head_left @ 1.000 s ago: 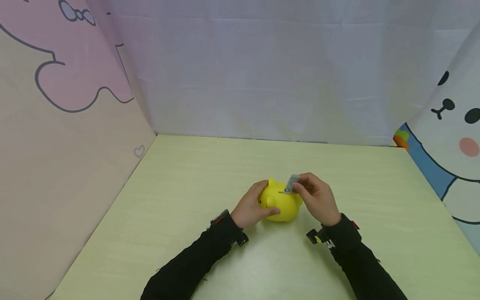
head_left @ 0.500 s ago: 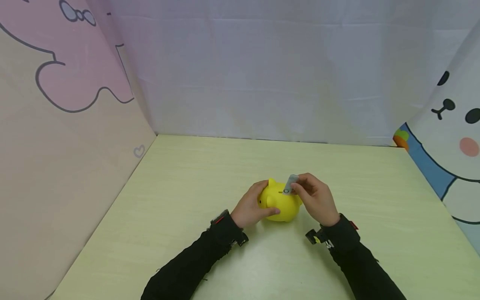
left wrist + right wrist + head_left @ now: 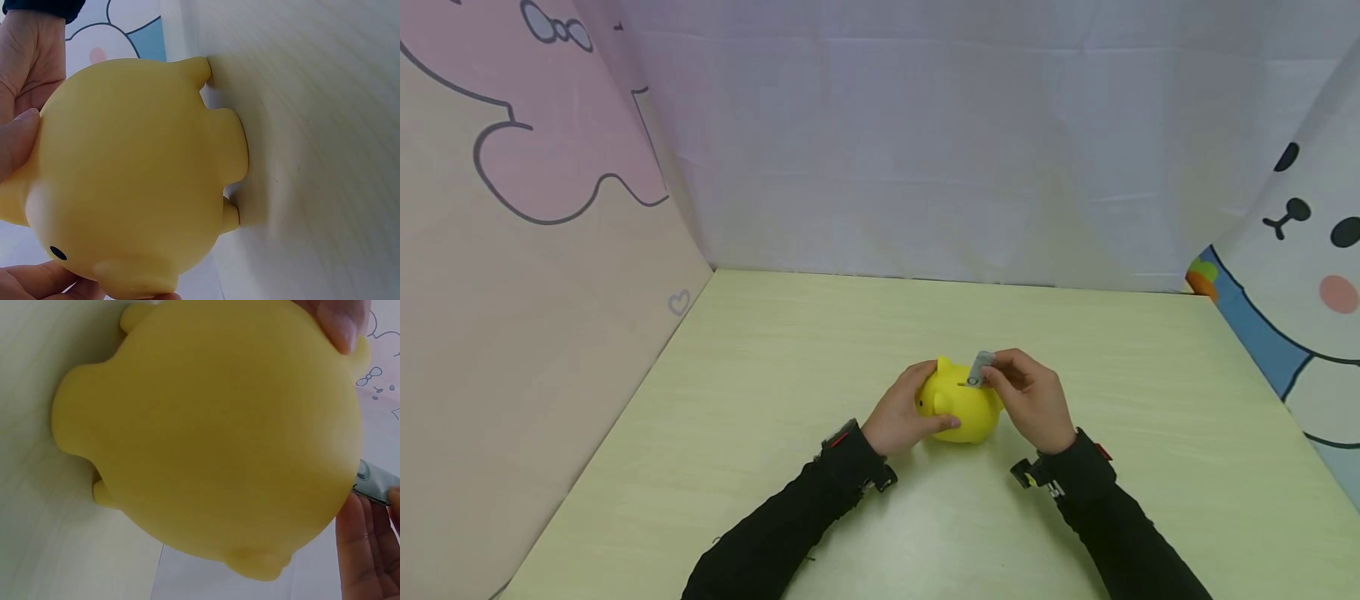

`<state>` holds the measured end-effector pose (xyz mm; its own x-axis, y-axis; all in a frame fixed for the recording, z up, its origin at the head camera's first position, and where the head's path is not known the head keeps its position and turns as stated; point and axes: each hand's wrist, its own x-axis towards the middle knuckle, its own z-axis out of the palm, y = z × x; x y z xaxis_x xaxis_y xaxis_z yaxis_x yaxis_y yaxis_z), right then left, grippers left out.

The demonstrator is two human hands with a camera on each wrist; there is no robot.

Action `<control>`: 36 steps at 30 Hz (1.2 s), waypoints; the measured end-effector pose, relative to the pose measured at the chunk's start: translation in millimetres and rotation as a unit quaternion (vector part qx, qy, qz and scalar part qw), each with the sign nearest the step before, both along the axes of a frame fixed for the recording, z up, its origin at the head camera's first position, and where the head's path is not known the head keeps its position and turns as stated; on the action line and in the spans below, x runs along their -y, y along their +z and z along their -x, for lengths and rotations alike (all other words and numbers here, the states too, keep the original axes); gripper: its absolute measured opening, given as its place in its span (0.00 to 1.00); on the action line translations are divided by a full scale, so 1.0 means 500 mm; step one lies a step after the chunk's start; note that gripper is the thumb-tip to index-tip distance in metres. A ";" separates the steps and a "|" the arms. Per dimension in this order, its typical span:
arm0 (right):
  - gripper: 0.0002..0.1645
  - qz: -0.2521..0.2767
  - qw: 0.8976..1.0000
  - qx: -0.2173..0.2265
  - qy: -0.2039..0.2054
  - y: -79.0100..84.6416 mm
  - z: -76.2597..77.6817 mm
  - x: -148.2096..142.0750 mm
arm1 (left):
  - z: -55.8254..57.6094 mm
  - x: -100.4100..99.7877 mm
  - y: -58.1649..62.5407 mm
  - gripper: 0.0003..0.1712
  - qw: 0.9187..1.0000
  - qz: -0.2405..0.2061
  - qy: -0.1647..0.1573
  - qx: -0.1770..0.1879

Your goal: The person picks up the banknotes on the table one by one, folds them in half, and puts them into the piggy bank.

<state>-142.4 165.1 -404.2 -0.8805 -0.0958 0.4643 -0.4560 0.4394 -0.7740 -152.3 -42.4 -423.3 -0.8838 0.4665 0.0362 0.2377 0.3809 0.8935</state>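
A round yellow piggy bank (image 3: pixel 979 414) stands on its short feet on the table, with a dark slot (image 3: pixel 961 384) along its back. My left hand (image 3: pixel 901 414) holds it at the head end, thumb along the near side and fingers over the far side. Between thumb and fingers, my right hand (image 3: pixel 1033 400) pinches a folded grey-green banknote (image 3: pixel 981 367) that leans up from the slot. In the right wrist view, the lower end of the banknote (image 3: pixel 373 480) is right at the piggy bank's back. Part of the slot is hidden behind the banknote.
The pale wood-look table (image 3: pixel 820 333) reaches back to a white cloth wall (image 3: pixel 887 150). Printed panels rise at both sides, a pink cartoon figure (image 3: pixel 572 150) on the left and a white one (image 3: pixel 1307 275) on the right.
My right hand has shifted very slightly left and down, with the banknote's upper end dropping a little. My left hand and the piggy bank have stayed in place.
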 end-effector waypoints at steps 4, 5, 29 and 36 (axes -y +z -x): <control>0.05 -0.023 1.000 -0.002 -0.008 -0.001 -0.002 0.000 | -0.001 0.000 0.001 0.48 1.000 0.000 0.000 0.000; 0.05 -0.027 1.000 -0.001 -0.010 -0.001 -0.003 0.000 | -0.001 0.000 0.001 0.48 1.000 0.000 0.001 0.000; 0.07 -0.102 0.995 -0.011 0.002 -0.016 -0.002 -0.013 | 0.000 0.000 -0.003 0.49 1.000 0.005 0.003 0.001; 0.10 -0.076 0.997 0.020 0.015 -0.006 -0.004 -0.013 | 0.000 0.000 -0.003 0.49 1.000 0.006 0.006 -0.001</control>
